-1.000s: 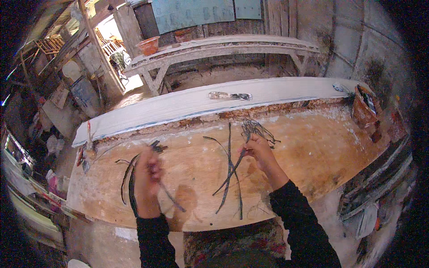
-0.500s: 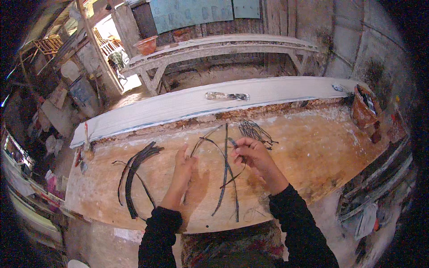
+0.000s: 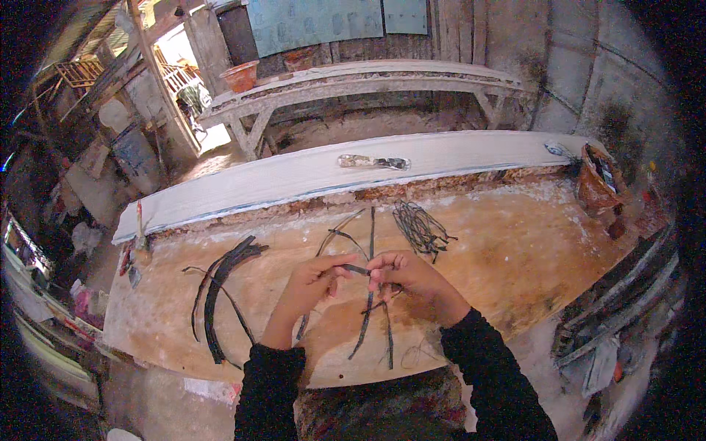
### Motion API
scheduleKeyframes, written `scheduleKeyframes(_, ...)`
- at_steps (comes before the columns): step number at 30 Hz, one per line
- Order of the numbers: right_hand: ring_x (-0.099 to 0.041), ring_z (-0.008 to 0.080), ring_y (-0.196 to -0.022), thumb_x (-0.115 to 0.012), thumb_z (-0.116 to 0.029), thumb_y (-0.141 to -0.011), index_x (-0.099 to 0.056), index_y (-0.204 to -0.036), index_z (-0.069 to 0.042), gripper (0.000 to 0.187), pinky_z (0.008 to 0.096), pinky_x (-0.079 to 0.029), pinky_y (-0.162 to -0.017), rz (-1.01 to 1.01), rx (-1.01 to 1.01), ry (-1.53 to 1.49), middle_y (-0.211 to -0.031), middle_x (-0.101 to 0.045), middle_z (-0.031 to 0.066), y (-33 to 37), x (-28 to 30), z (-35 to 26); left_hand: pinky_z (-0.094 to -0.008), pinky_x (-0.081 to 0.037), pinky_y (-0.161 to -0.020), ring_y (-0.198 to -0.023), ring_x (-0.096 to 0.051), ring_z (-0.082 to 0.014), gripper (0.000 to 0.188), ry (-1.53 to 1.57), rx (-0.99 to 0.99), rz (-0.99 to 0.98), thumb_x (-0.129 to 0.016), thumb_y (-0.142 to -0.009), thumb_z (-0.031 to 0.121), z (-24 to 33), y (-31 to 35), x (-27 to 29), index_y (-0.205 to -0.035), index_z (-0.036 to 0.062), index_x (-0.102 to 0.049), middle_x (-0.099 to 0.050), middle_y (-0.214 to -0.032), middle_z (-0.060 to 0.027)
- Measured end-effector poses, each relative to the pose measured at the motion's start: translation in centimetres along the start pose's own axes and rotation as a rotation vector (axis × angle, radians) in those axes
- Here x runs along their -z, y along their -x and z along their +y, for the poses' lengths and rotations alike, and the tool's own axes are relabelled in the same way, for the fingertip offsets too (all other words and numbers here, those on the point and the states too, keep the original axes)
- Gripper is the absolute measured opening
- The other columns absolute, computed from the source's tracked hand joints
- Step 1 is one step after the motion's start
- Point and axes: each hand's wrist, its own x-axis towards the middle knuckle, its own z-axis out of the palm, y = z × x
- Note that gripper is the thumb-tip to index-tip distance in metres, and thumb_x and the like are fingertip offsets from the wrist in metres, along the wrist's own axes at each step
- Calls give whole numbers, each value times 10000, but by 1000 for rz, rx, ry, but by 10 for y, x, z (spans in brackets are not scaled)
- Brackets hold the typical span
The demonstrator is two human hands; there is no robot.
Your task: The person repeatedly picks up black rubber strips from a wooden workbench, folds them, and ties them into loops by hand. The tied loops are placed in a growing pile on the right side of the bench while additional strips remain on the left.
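Between my two hands a short dark flat strip point(image 3: 358, 270) is stretched, just above the wooden board. My left hand point(image 3: 312, 288) pinches its left end with thumb and fingers. My right hand point(image 3: 412, 278) is closed on the other end, close to the first hand. Under and around them lie several loose dark strips point(image 3: 390, 336), some crossing, partly hidden by my fingers. To the left of my hands rests a thicker bundle of dark strips point(image 3: 213, 309). A looped tangle of thin dark strands point(image 3: 423, 226) sits beyond my right hand.
The wooden board point(image 3: 507, 242) ends at a long white slab point(image 3: 272, 176), on which a stained hand tool point(image 3: 373, 162) lies. A brush point(image 3: 141, 231) stands at the left. At the right is a clay-coloured pot point(image 3: 597, 184) with things in it. A whitish bench point(image 3: 382, 82) stands behind.
My left hand has moved right and my right hand slightly down and left, so they now meet. The left hand has taken hold of the strip that the right hand held.
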Motion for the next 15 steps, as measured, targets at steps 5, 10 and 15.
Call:
scheduleKeyframes(5,-567,89,-591,-613,-175,-817,-592,-885,-36,156,221,-455,-539,-27,-72,14,-716,-602,19,-2,7,4,-173,-369,-505,-579,-444,-34,256,-51,-17,193,-462,-848,-16,-13,2,36,-1047,25,-617,-645,-843,-45)
scheduleKeyframes(10,-596,113,-639,-637,-93,-779,-595,-915,9,175,228,-478,-578,-53,41,238,-733,-623,55,5,14,8,-188,-365,-515,-600,-464,-47,182,-123,-127,436,-552,-849,121,-31,-4,59,-983,48,-652,-648,-818,-24)
scheduleKeyframes(15,-619,139,-680,-660,-52,-736,-600,-901,17,189,255,-494,-616,-117,-91,158,-763,-640,69,6,14,-5,-216,-420,-614,-708,-536,-94,162,-219,-242,526,-592,-830,126,-40,-6,66,-950,43,-661,-636,-824,-31)
